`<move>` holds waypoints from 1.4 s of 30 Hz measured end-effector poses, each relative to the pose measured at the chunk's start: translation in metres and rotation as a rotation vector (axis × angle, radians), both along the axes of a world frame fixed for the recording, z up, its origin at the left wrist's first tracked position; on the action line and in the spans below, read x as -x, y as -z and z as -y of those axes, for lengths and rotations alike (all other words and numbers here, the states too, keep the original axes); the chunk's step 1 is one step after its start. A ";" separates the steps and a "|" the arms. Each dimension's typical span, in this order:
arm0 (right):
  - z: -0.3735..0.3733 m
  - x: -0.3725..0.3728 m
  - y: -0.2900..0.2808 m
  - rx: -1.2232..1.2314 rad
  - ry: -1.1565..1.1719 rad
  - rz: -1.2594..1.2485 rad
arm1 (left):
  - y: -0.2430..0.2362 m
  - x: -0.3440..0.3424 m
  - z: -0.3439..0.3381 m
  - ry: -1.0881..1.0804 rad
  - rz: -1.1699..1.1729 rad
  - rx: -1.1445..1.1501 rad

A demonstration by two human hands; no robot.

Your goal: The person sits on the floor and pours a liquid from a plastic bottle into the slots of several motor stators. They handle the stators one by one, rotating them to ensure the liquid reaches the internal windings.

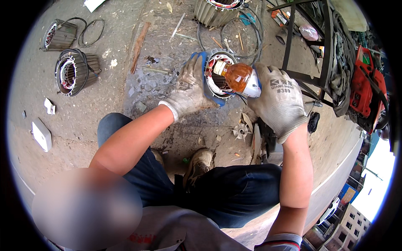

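From my remote seat, my left hand [188, 85] cups the motor housing [213, 87] ahead of the boots; my right hand [277, 94] grips the bottle [240, 76], tilted over its windings. Pouring seems unfinished: amber liquid is left.

The gloved left hand [188, 85] was cupped wide, the gloved right hand [277, 95] curled in a grip, and both bare forearms [296, 169] extended forward.
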State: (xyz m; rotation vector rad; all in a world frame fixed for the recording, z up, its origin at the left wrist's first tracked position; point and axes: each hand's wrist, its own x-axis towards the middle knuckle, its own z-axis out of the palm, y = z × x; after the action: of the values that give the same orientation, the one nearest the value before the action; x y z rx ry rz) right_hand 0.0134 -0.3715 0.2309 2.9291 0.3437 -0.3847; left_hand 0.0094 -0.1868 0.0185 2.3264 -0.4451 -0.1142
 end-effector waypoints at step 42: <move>0.004 0.013 -0.006 0.080 -0.027 -0.147 | 0.011 -0.003 0.004 0.014 0.037 -0.063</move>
State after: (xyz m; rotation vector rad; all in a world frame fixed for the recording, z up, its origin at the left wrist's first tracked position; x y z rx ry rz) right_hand 0.0005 -0.3759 0.2372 2.8221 0.3779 -0.5978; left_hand 0.0119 -0.1905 0.0073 2.3904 -0.4829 -0.0933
